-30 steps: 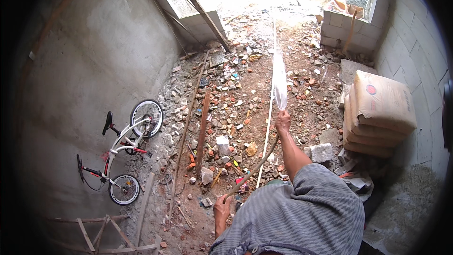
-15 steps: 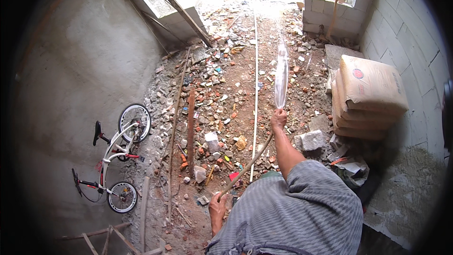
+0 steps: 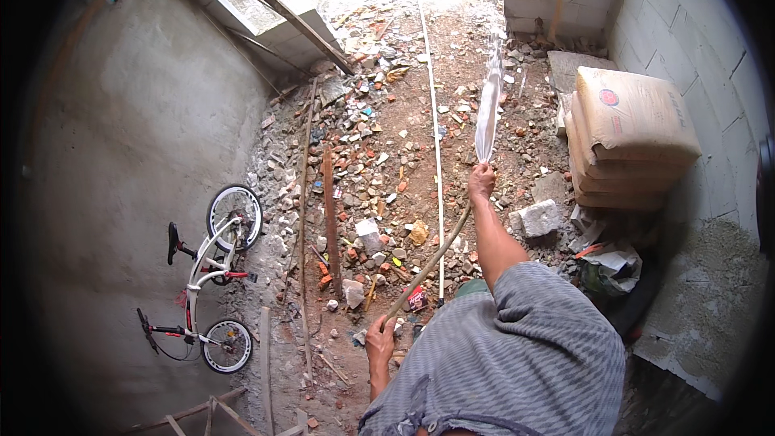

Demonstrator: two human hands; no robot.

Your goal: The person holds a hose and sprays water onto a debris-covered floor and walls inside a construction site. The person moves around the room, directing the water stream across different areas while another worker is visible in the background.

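Water leaves the end of a brownish hose [image 3: 428,270] in a flat, clear fan [image 3: 488,109] that shoots forward over the rubble. My right hand [image 3: 482,183] is closed around the hose end, with its fingers pressed at the mouth where the water spreads. Lower and to the left, my left hand [image 3: 379,343] grips the same hose farther back. Between the two hands the hose runs in a slight curve. The part of it behind my left hand is hidden by my grey patterned shirt.
Broken bricks and stones [image 3: 383,169] cover the ground, with a long white pipe [image 3: 436,137] and a rusty bar [image 3: 332,226] on them. Stacked bags [image 3: 634,125] stand right, beside a block wall [image 3: 698,56]. A white bicycle [image 3: 211,266] is at left.
The view has tilted and turned a little, so the bags sit higher in the picture. The water fan now leans slightly more to the right. Both hands keep their hold on the hose.
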